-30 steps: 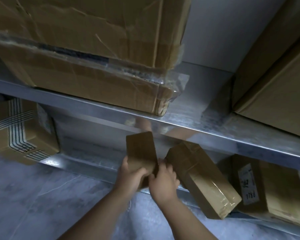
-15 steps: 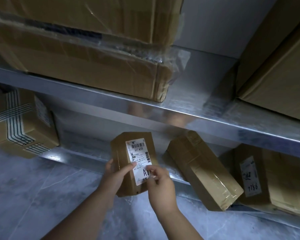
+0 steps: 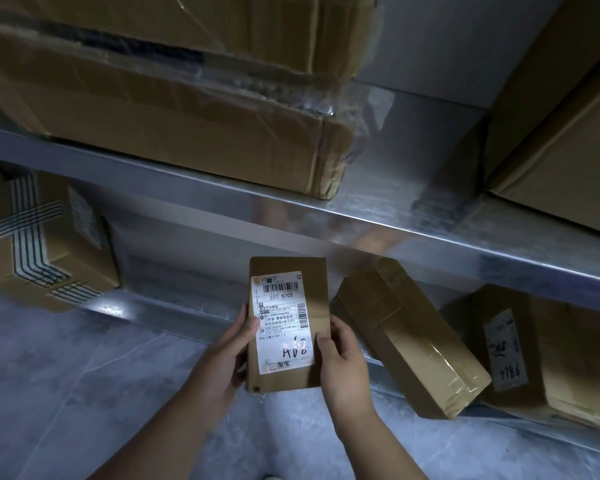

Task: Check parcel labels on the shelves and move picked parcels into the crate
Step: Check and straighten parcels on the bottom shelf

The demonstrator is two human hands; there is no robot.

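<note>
1. Centrally, in front of the silver metal lower shelf [image 3: 187, 289]: small flat brown cardboard parcel [image 3: 288, 271], upright, label side toward the camera, clear of the shelf and held from both sides.
2. On its front face: white printed shipping label [image 3: 283, 320], with a barcode, the print "507 N705" and dark handwritten characters near the bottom.
3. Left hand [image 3: 222, 351]: wraps the parcel's left edge, thumb on the label's left margin, remaining fingers behind the parcel and out of sight.
4. Right hand [image 3: 342, 362]: grips the lower right edge, thumb on the front face just beside the label's right margin, remaining fingers curled behind.
5. Just right of the held parcel: long brown cardboard parcel sealed with clear tape [image 3: 406, 341], lying at an angle on the lower shelf, near end overhanging the front edge.
6. Further right on the same shelf: brown cardboard parcel with a white label hand-marked "7786" [image 3: 541, 351], close beside the long one; contact not discernible.
7. Far left on the lower shelf: brown cardboard box bound with white black-striped tape [image 3: 45, 244], well apart from the held parcel.
8. Above: silver metal upper shelf [image 3: 395, 216], carrying a large brown carton wrapped in clear film [image 3: 170, 109] at left and a second large brown carton [image 3: 568, 133] at right, bare shelf between them.
9. Below the hands: grey marbled floor [image 3: 66, 393].
</note>
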